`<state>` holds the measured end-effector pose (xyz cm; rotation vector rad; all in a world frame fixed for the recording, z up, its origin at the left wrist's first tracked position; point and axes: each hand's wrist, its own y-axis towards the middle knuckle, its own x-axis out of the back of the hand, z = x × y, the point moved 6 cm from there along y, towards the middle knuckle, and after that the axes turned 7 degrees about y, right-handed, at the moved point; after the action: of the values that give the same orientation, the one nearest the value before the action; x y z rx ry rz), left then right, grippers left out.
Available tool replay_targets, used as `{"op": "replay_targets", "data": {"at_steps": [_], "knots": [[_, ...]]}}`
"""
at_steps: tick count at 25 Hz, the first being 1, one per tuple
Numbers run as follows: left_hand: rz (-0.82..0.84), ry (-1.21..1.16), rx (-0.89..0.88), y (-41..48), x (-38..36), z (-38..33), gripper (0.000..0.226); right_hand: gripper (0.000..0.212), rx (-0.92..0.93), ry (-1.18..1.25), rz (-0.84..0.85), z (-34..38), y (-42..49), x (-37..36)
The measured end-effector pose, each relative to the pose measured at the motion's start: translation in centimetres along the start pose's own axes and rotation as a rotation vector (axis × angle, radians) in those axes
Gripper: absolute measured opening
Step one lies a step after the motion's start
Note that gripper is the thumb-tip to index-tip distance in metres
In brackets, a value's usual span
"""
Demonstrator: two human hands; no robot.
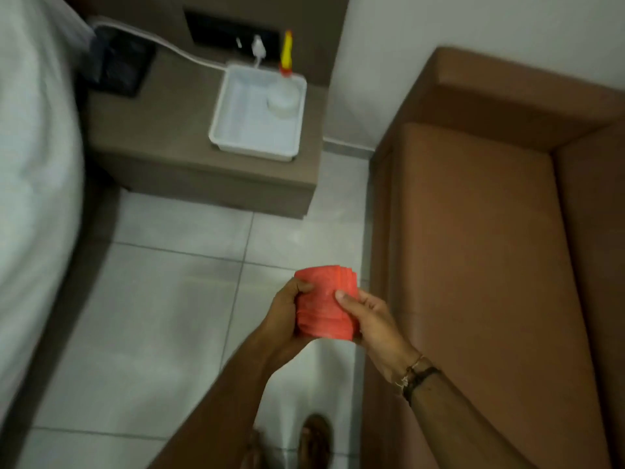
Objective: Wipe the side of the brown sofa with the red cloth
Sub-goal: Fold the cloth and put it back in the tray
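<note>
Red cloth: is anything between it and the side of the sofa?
Nothing visible. The red cloth is held folded between the left hand and right hand, just left of the brown sofa side, with only open air and tiled floor between.

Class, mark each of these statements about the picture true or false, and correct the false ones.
1. Both hands hold the red cloth. True: left hand and right hand grip it.
2. The cloth is pressed against the brown sofa. False: it is held above the floor, apart from it.
3. A white tray sits on the bedside table. True.
4. The spray bottle lies on the floor. False: it stands in the tray.
</note>
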<state>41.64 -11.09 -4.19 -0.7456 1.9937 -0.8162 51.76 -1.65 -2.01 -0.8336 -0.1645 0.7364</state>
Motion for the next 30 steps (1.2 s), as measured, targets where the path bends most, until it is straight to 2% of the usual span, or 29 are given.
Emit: {"op": "replay_targets", "data": {"at_steps": [3,5,7,12,15,19,22,27,30], "knots": [[-0.162,0.388,-0.096,-5.2,1.8,-9.8,0.033,0.021,0.052,-0.072,0.029,7.2,-0.9,-5.4],[-0.206,0.505,-0.113,-6.4,2.7,-14.8,0.022,0.021,0.074,-0.086,0.024,11.1,0.0,-8.0],[-0.217,0.554,-0.139,-5.9,3.6,-20.5,0.022,0.021,0.098,-0.077,0.015,15.5,2.1,-10.5],[-0.228,0.596,-0.155,2.5,5.2,-32.8,0.028,0.021,0.087,-0.040,-0.013,23.2,14.8,-14.4],[-0.344,0.638,-0.124,11.4,7.8,-37.6,0.037,0.023,0.016,-0.073,-0.050,24.1,25.0,-15.4],[-0.501,0.780,-0.080,23.5,11.5,-40.7,0.044,0.020,-0.025,-0.235,-0.167,23.5,37.3,-16.1],[-0.586,0.960,-0.029,30.6,14.4,-40.8,0.054,0.025,-0.044,-0.413,-0.213,23.1,43.7,-16.7],[-0.681,1.229,0.007,35.1,14.7,-41.2,0.029,0.030,-0.109,-0.616,-0.276,21.2,49.8,-17.0],[-0.777,1.281,0.012,35.4,14.7,-40.2,0.029,0.032,-0.100,-0.702,-0.370,21.1,49.6,-16.9]]}}
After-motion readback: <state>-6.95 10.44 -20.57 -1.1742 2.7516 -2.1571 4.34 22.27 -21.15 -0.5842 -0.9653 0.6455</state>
